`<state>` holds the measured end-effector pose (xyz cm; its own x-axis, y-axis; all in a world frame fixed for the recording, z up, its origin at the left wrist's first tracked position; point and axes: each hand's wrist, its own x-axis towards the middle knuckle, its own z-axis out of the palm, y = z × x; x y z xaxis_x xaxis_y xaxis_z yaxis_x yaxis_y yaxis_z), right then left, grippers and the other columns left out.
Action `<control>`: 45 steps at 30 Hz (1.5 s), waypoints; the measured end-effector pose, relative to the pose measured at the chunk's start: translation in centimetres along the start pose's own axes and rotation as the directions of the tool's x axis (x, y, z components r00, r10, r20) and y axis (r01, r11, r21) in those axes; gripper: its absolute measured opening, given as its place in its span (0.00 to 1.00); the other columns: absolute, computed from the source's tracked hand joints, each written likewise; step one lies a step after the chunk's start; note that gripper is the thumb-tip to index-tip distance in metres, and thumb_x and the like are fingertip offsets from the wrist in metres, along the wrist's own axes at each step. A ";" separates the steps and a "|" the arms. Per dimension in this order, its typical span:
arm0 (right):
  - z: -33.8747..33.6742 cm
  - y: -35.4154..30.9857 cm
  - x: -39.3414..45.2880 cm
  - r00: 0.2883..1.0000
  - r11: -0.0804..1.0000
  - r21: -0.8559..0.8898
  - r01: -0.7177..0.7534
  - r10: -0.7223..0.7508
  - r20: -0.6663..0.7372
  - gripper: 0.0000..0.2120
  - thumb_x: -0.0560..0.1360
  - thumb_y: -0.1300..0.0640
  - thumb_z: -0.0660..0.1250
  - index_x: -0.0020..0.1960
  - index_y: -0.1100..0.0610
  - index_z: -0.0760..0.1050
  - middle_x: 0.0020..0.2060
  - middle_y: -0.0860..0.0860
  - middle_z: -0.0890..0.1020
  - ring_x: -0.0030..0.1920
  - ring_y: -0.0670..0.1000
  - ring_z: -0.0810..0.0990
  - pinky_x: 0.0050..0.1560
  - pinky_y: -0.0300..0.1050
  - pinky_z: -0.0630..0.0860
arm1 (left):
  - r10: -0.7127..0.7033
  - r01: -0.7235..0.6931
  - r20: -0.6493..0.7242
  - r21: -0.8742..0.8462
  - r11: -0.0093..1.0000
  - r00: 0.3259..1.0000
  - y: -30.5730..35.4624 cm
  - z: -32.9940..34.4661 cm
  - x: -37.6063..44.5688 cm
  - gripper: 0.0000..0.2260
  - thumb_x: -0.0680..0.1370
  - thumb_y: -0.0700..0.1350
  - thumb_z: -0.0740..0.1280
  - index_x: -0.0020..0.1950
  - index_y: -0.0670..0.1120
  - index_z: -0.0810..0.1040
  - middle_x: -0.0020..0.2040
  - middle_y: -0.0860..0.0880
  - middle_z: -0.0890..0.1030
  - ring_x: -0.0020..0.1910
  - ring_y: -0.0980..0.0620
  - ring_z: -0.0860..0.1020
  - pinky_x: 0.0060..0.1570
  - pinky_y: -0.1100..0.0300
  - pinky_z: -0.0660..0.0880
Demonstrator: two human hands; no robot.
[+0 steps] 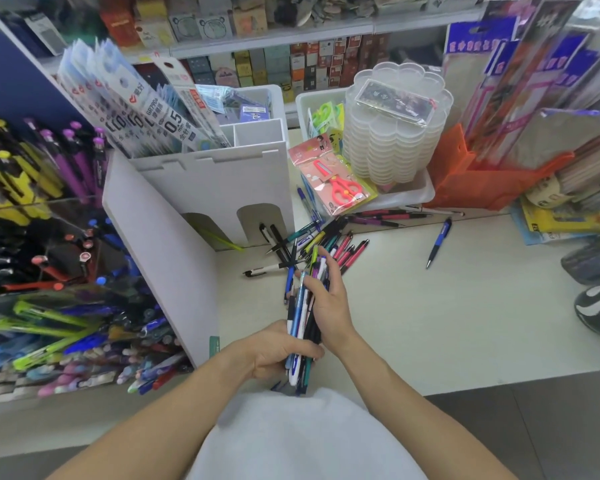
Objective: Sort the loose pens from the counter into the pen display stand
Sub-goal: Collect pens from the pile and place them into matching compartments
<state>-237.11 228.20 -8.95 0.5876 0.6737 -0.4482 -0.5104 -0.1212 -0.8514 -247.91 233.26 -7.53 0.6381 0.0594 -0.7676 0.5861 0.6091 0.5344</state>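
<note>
– Where are the pens?
– A bundle of pens [303, 320] sits above the counter [465, 306]; left hand [274, 351] curls round its lower end, right hand [328, 303] fingers wrap its top. More loose pens [329, 242] lie beyond.
– The display stand [49, 271]?
– Left, blurred, partly cut off.
– Any writing?
– "0.5 mm" on a refill pack [177, 123].

Packaged red scissors [340, 188] lie mid-frame, just left of a stack of clear trays [395, 133]. An orange bag [478, 181] sits right of it; boxes [291, 67] line the top shelves.
</note>
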 end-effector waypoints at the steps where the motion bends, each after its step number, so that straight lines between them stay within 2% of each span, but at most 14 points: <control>1: -0.1 -0.6 0.3 1.000 0.998 -0.052 0.028 -0.028 0.005 0.25 0.80 0.59 0.70 0.73 0.43 0.68 0.61 0.58 0.81 0.49 0.56 0.85 0.56 0.61 0.82 | 0.032 -0.032 -0.012 -0.029 0.999 0.999 0.5 0.3 0.2 0.10 0.67 0.30 0.73 0.45 0.40 0.78 0.39 0.41 0.78 0.35 0.48 0.78 0.39 0.57 0.76; 4: -1.0 -2.7 1.8 0.991 0.937 -0.330 0.117 -0.090 0.096 0.45 0.66 0.49 0.83 0.76 0.46 0.63 0.62 0.48 0.80 0.61 0.49 0.81 0.64 0.49 0.79 | 0.131 -0.138 -0.069 -0.098 0.986 0.989 2.4 1.3 0.9 0.12 0.70 0.26 0.71 0.51 0.37 0.80 0.41 0.40 0.81 0.38 0.48 0.82 0.41 0.57 0.78; 7: -1.2 -3.9 2.6 0.984 0.863 -0.493 0.112 -0.026 0.177 0.55 0.60 0.55 0.86 0.78 0.46 0.57 0.64 0.46 0.78 0.62 0.48 0.80 0.63 0.46 0.79 | 0.170 -0.187 -0.133 -0.128 0.974 0.976 3.6 2.1 1.3 0.14 0.72 0.23 0.68 0.54 0.36 0.80 0.39 0.41 0.82 0.37 0.48 0.83 0.39 0.58 0.80; 13: -1.3 -2.2 2.3 1.000 0.920 -0.391 0.020 -0.026 -0.009 0.42 0.64 0.69 0.77 0.71 0.48 0.64 0.56 0.51 0.81 0.53 0.50 0.84 0.56 0.55 0.83 | 0.098 -0.098 -0.007 -0.089 0.991 0.995 2.2 1.3 1.0 0.12 0.72 0.30 0.73 0.53 0.37 0.79 0.44 0.40 0.80 0.38 0.47 0.80 0.40 0.58 0.79; 16: -1.6 -1.7 1.8 0.994 0.971 -0.233 -0.056 0.033 -0.103 0.37 0.68 0.73 0.74 0.69 0.50 0.65 0.53 0.57 0.81 0.42 0.50 0.86 0.40 0.46 0.84 | 0.062 -0.063 0.073 0.014 0.998 0.995 0.3 0.2 1.1 0.17 0.69 0.36 0.76 0.55 0.39 0.75 0.43 0.42 0.78 0.38 0.49 0.78 0.38 0.58 0.75; 20: -2.4 -2.2 2.3 0.979 0.988 -0.140 -0.070 0.042 -0.198 0.34 0.69 0.73 0.74 0.67 0.51 0.66 0.53 0.56 0.81 0.46 0.54 0.86 0.41 0.48 0.85 | -0.034 0.006 0.142 0.193 0.981 0.989 -1.4 -1.4 0.8 0.21 0.70 0.38 0.77 0.61 0.39 0.77 0.40 0.46 0.76 0.38 0.50 0.74 0.38 0.60 0.72; 22: -3.2 -3.0 2.9 0.970 0.994 -0.091 -0.067 0.044 -0.239 0.33 0.69 0.74 0.73 0.67 0.52 0.66 0.52 0.56 0.81 0.46 0.54 0.86 0.40 0.47 0.84 | -0.080 0.037 0.126 0.312 0.949 0.989 -1.8 -2.3 0.5 0.16 0.72 0.40 0.76 0.59 0.42 0.81 0.41 0.48 0.77 0.40 0.51 0.75 0.40 0.62 0.72; 25: -4.5 -4.2 3.3 0.957 0.998 -0.033 -0.052 0.041 -0.287 0.33 0.70 0.74 0.73 0.67 0.54 0.67 0.50 0.57 0.82 0.43 0.54 0.86 0.37 0.47 0.83 | -0.030 0.037 -0.024 0.328 0.944 0.999 -1.5 -3.3 0.3 0.07 0.79 0.35 0.69 0.55 0.41 0.83 0.44 0.45 0.82 0.38 0.53 0.78 0.38 0.64 0.74; 29: -5.4 -4.9 2.6 0.960 0.996 -0.032 -0.087 0.075 -0.269 0.30 0.71 0.74 0.73 0.65 0.53 0.68 0.50 0.57 0.82 0.40 0.53 0.87 0.34 0.45 0.82 | 0.148 -0.106 -0.408 0.123 0.987 0.901 0.3 -3.6 0.6 0.10 0.85 0.39 0.59 0.57 0.38 0.79 0.46 0.43 0.86 0.37 0.47 0.84 0.40 0.55 0.81; 32: -4.3 -3.8 1.6 0.978 0.985 -0.127 -0.118 0.093 -0.186 0.30 0.70 0.74 0.73 0.65 0.55 0.67 0.51 0.59 0.81 0.38 0.51 0.87 0.34 0.44 0.82 | 0.158 -0.160 -0.493 0.037 0.986 0.855 1.7 -2.4 1.0 0.13 0.86 0.45 0.57 0.58 0.39 0.77 0.47 0.44 0.87 0.44 0.44 0.86 0.45 0.51 0.82; 36: -2.6 -1.2 0.0 0.998 0.968 -0.245 -0.060 0.055 -0.030 0.31 0.68 0.74 0.74 0.64 0.53 0.69 0.50 0.61 0.81 0.43 0.56 0.85 0.43 0.52 0.85 | 0.126 -0.123 -0.455 0.038 0.992 0.882 1.6 -0.6 1.1 0.14 0.85 0.46 0.60 0.57 0.37 0.79 0.45 0.42 0.87 0.44 0.46 0.86 0.47 0.52 0.83; 39: -2.4 0.2 -1.1 0.998 0.971 -0.234 -0.056 0.056 -0.007 0.31 0.68 0.74 0.74 0.64 0.51 0.70 0.46 0.56 0.83 0.44 0.53 0.85 0.44 0.46 0.84 | 0.085 -0.089 -0.380 0.008 0.996 0.921 0.4 0.4 0.3 0.18 0.85 0.50 0.58 0.58 0.38 0.80 0.44 0.43 0.87 0.41 0.51 0.85 0.42 0.57 0.81; 42: -2.4 1.5 -2.0 0.997 0.972 -0.221 -0.076 0.076 -0.009 0.27 0.70 0.72 0.74 0.62 0.49 0.71 0.47 0.56 0.83 0.47 0.52 0.83 0.49 0.47 0.83 | -0.025 -0.027 -0.209 -0.244 0.969 0.978 -1.4 1.0 -0.1 0.22 0.85 0.55 0.53 0.64 0.41 0.78 0.54 0.40 0.85 0.53 0.46 0.85 0.57 0.50 0.80; 45: -2.1 2.1 -2.7 0.997 0.962 -0.266 -0.069 0.077 0.020 0.24 0.75 0.66 0.73 0.65 0.51 0.70 0.46 0.52 0.82 0.44 0.43 0.82 0.49 0.40 0.80 | -0.031 0.016 -0.055 -0.246 0.969 0.998 -2.4 0.2 -0.1 0.26 0.81 0.63 0.54 0.68 0.47 0.75 0.60 0.40 0.83 0.61 0.42 0.81 0.65 0.43 0.75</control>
<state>-238.46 224.62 -10.11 0.5338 0.6772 -0.5064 -0.3641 -0.3565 -0.8604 -249.30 231.63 -8.64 0.5913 0.0844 -0.8020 0.4553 0.7860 0.4183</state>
